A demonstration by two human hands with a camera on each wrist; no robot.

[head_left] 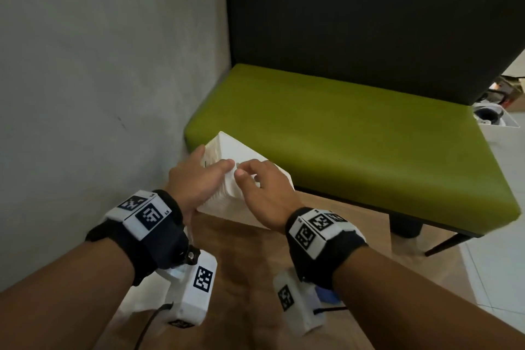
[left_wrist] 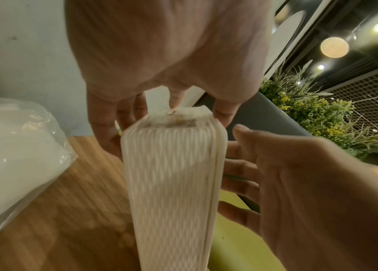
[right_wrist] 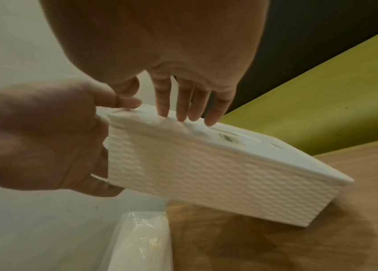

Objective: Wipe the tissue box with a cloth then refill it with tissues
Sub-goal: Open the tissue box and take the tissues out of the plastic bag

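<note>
White ribbed tissue box (right_wrist: 206,170), tilted, gripped by left hand (head_left: 196,179), tissue at its opening.

The tissue box (right_wrist: 206,168) is white, with bumpy wavy lines all over its sides. It sits in the middle of the right wrist picture, tipped up in the air above the brown desk (right_wrist: 299,238), one end higher than the other. Its smooth top has some small dark marks. A clear bag of white tissues (left_wrist: 9,146) lies at the left of the left wrist picture.
</note>
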